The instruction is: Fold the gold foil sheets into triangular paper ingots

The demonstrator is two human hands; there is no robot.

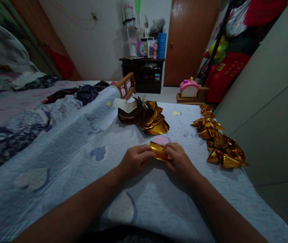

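Observation:
A sheet of gold foil paper [156,150], rolled or folded into a narrow band, is held between my two hands just above the bedspread. My left hand [137,158] pinches its left end between thumb and fingers. On the other end, my right hand [178,158] has its fingers closed over the foil and hides that part. Beyond my hands lies a fanned stack of gold foil paper [156,126], with pale backing showing at its left. Off to the right sits a pile of folded gold foil pieces [217,140], pointed at their ends.
The light blue bedspread [83,189] with heart patterns lies under everything. A wooden bed rail [126,86] stands at the far edge. Past it are a dark shelf unit [141,76] and a pink toy [189,88]. A pale cabinet [267,118] borders the right side.

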